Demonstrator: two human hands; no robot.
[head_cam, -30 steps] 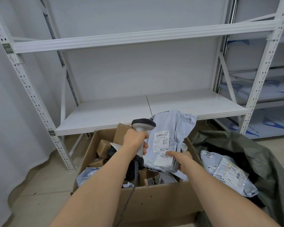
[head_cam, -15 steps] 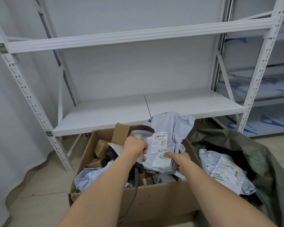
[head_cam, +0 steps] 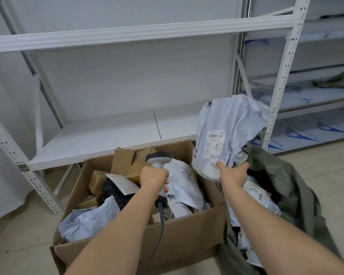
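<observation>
The left hand point(head_cam: 154, 176) had its fingers wrapped tight round the handle of a barcode scanner point(head_cam: 158, 158), held upright over the open cardboard box point(head_cam: 167, 245) of parcels. The right hand point(head_cam: 233, 173) clamped its fingers on the bottom of a crumpled grey poly mailer point(head_cam: 226, 132), raised above the box's right edge, beside the green sack point(head_cam: 286, 185).

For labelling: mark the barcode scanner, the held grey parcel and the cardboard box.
barcode scanner point(head_cam: 158, 157), head view, its head.
grey parcel point(head_cam: 230, 124), head view, crumpled middle.
cardboard box point(head_cam: 187, 241), head view, near wall.
</observation>
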